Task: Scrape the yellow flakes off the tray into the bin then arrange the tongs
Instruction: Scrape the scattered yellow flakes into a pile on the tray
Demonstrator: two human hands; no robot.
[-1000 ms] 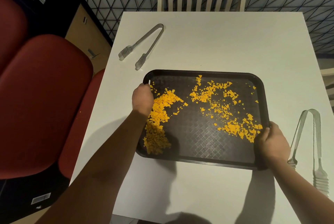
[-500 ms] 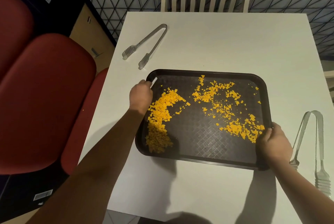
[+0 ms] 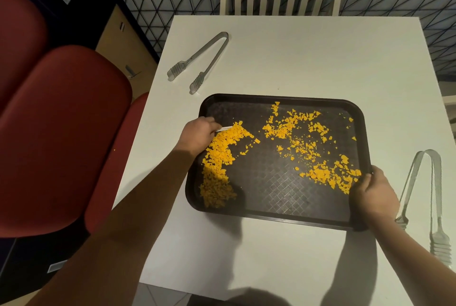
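Your right hand (image 3: 373, 194) grips the stiff tray (image 3: 276, 216) at its 4 o'clock corner, your left hand (image 3: 197, 136) pinches a thin white scraper (image 3: 225, 128); the yellow flakes (image 3: 219, 157) look light, so scrape gently.

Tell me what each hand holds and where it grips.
Left hand grips a thin white scraper by its near end; right hand grips the tray by its right rim.

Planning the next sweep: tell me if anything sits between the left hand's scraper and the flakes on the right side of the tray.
Nothing visible does. The left hand holds a thin white scraper against the left flake pile; only bare tray separates it from the right-side flakes. No bin is in view.
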